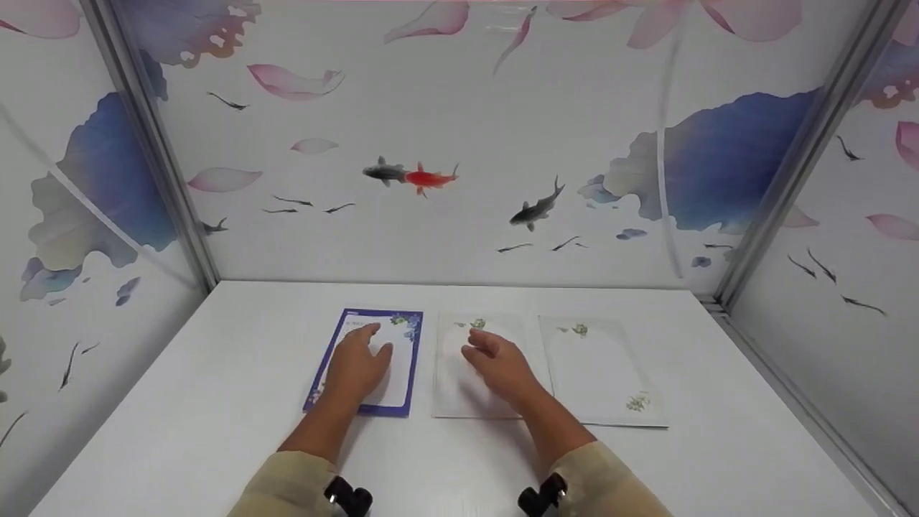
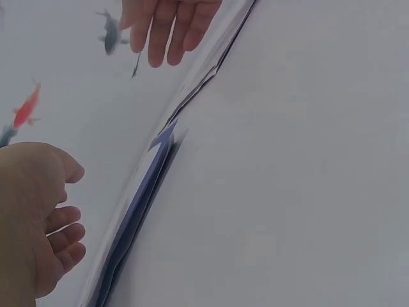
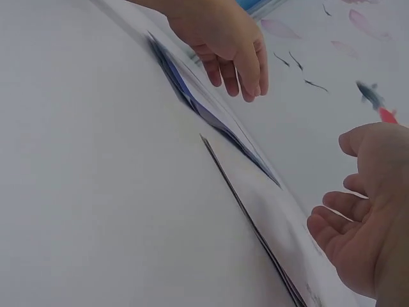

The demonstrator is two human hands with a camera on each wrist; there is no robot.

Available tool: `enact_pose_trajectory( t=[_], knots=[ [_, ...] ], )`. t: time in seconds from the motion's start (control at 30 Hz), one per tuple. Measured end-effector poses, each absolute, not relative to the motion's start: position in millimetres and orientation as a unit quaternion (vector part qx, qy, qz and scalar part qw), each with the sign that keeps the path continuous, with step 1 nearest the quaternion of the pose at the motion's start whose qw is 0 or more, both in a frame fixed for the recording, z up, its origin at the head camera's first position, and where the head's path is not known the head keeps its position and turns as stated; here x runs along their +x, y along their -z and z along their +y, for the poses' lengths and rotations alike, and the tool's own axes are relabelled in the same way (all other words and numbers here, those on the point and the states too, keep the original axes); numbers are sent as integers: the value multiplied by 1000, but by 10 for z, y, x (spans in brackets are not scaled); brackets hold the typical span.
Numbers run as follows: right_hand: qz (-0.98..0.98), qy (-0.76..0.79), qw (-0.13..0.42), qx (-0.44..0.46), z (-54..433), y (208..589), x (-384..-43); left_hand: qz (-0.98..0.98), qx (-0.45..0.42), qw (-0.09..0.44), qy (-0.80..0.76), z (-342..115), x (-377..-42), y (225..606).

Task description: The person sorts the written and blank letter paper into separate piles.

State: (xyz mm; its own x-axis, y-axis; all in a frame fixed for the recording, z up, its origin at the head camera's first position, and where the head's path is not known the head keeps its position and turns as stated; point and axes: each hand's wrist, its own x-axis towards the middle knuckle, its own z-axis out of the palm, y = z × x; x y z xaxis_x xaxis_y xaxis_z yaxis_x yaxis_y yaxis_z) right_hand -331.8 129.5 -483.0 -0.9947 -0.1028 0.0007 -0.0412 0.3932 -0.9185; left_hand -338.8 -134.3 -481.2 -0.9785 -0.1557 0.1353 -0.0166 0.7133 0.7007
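1. White back wall (image 1: pixel 445 248) with printed fish, pink petals and blue washes; matching side panels, grey metal posts at the corners.
2. White table (image 1: pixel 201 388), three paper stacks in a row across it.
3. Blue-bordered stack (image 1: pixel 398 391) at left, flowers at its top right corner. Wrist views show its layered edges bowed slightly up.
4. Pale middle stack (image 1: pixel 449 380) between the other two; small green print near its top.
5. Pale right stack (image 1: pixel 599 373), just beside the middle one; green print top left and bottom right.
6. Left hand (image 1: pixel 361 362) hovers over the blue-bordered stack: thumb apart from fingers, fingers loosely bent, holding nothing.
7. Right hand (image 1: pixel 500 362) hovers over the middle stack: fingers loosely curved, thumb apart, holding nothing.
8. Tan sleeves (image 1: pixel 287 481) on both arms, small black devices (image 1: pixel 348 495) at the cuffs.
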Motion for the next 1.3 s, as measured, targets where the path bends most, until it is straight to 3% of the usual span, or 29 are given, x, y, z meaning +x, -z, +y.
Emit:
enact_pose_trajectory(
  t=[0.6, 1.3],
  knots=[
    [864, 503, 6, 5, 2224, 4855, -3328, -907, -22, 65, 416, -531, -3406, 4795],
    [889, 456, 31, -13, 2204, 4883, -3244, -922, -32, -12, 386, -454, -3330, 4899]
  ],
)
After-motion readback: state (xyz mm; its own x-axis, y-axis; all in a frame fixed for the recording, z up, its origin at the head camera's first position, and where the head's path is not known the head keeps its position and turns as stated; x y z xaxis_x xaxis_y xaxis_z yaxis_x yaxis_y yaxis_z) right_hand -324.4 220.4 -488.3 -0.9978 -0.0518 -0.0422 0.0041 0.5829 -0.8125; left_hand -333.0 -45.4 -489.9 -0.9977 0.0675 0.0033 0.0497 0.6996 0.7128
